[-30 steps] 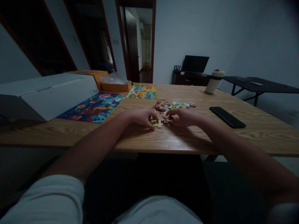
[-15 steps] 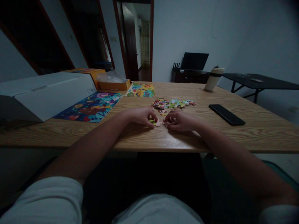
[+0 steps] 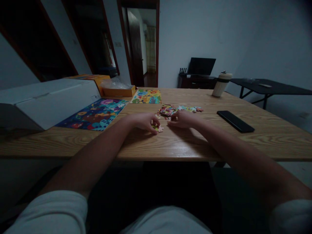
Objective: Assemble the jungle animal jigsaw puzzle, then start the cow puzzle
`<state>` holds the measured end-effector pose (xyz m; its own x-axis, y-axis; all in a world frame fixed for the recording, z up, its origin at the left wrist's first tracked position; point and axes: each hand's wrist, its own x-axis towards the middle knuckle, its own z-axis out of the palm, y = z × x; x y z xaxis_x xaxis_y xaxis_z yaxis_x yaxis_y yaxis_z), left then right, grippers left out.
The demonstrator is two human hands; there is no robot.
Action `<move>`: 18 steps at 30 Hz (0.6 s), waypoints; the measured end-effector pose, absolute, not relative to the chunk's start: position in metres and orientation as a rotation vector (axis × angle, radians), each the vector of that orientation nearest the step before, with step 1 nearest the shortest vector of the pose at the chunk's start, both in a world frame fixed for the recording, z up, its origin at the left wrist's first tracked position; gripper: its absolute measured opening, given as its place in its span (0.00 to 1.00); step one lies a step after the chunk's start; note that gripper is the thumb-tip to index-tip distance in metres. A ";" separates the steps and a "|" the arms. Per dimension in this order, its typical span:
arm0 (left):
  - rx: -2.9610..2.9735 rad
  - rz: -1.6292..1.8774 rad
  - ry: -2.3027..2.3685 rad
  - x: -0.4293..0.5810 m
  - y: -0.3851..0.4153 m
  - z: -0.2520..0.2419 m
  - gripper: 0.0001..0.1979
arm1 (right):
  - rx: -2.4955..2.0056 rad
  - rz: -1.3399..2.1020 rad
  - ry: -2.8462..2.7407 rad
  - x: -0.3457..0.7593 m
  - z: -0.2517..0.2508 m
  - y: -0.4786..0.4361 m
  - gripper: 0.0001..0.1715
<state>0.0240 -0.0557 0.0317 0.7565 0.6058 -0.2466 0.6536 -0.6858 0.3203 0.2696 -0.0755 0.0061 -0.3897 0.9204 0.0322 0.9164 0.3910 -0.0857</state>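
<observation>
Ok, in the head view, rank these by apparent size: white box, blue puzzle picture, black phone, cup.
1. white box
2. blue puzzle picture
3. black phone and cup: about alike in the frame. The cup stands farther away, so they are left unranked.

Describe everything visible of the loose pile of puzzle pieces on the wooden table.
The loose pile of puzzle pieces is a small scatter of flat, cardboard-looking pieces in reds, greens and pale blues, unjoined, some overlapping, on the wooden table. The right hand rests at its near edge; the dim light hides whether it grips one. A yellow-green piece lies apart, under the left hand.
</observation>
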 end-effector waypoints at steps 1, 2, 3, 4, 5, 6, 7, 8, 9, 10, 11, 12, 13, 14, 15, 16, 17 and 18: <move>2.572 -0.172 0.975 0.024 -0.056 0.032 0.26 | -1.697 0.060 -2.544 0.266 0.003 -0.076 0.29; 2.580 -0.173 0.977 0.023 -0.055 0.032 0.26 | -1.696 0.044 -2.524 0.264 0.001 -0.077 0.27; 2.585 -0.174 0.974 0.022 -0.054 0.031 0.26 | -1.685 0.044 -2.507 0.264 -0.001 -0.079 0.26; 2.587 -0.176 0.973 0.022 -0.053 0.031 0.27 | -1.654 0.063 -2.505 0.266 -0.003 -0.082 0.23; 2.586 -0.179 0.978 0.020 -0.052 0.031 0.27 | -1.601 0.100 -2.518 0.268 -0.004 -0.085 0.20; 2.582 -0.182 0.983 0.019 -0.051 0.030 0.28 | -1.523 0.159 -2.546 0.272 -0.003 -0.089 0.18; 2.577 -0.190 0.984 0.018 -0.049 0.030 0.28 | -1.431 0.238 -2.586 0.276 -0.001 -0.092 0.18; 2.571 -0.205 0.985 0.016 -0.049 0.030 0.28 | -1.346 0.328 -2.622 0.282 0.002 -0.095 0.20; 2.569 -0.215 0.985 0.016 -0.048 0.030 0.29 | -1.293 0.411 -2.645 0.287 0.006 -0.097 0.23; 2.579 -0.203 0.981 0.016 -0.049 0.030 0.29 | -1.285 0.475 -2.648 0.293 0.011 -0.099 0.26; 2.605 -0.161 0.970 0.017 -0.050 0.030 0.29 | -1.317 0.514 -2.631 0.300 0.016 -0.099 0.29; 2.645 -0.085 0.955 0.021 -0.052 0.030 0.29 | -1.384 0.526 -2.597 0.308 0.020 -0.098 0.31; 2.693 0.014 0.936 0.025 -0.054 0.028 0.28 | -1.467 0.519 -2.553 0.316 0.024 -0.097 0.32; 2.744 0.117 0.909 0.031 -0.057 0.026 0.28 | -1.543 0.498 -2.516 0.324 0.026 -0.095 0.33; 2.790 0.199 0.880 0.038 -0.061 0.024 0.27 | -1.601 0.469 -2.501 0.332 0.026 -0.093 0.33; 2.829 0.239 0.855 0.046 -0.064 0.021 0.27 | -1.639 0.435 -2.512 0.339 0.025 -0.091 0.31; 2.864 0.243 0.824 0.053 -0.067 0.017 0.26 | -1.660 0.404 -2.540 0.346 0.021 -0.090 0.28; 2.893 0.235 0.797 0.059 -0.070 0.014 0.25 | -1.661 0.377 -2.571 0.351 0.017 -0.090 0.24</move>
